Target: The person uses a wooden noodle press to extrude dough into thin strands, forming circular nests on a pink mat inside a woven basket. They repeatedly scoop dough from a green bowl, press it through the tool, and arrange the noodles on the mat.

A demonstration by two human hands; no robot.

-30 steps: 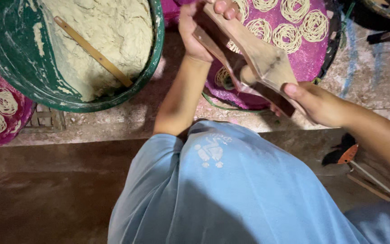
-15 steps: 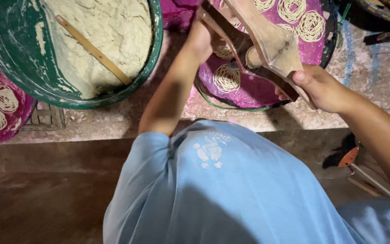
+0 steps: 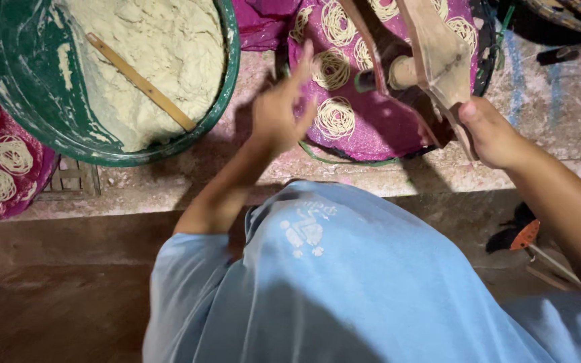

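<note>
At upper right the right hand (image 3: 489, 131) grips the wooden press (image 3: 438, 50) (over the purple tray (image 3: 371, 134)), while the left hand (image 3: 278, 111) hovers open at centre.

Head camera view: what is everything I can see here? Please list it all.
wooden press: one, brown, held over the centre tray
noodle coils: about seven, pale, on the centre tray
centre tray: one, magenta cloth lining, on the ledge
basin: one, green, upper left, holding pale dough
wooden stick: one, tan, lying on the dough
left tray: one, dark pink, with more coils
left hand: empty, fingers spread, beside the tray
right hand: gripping the press handle
</note>
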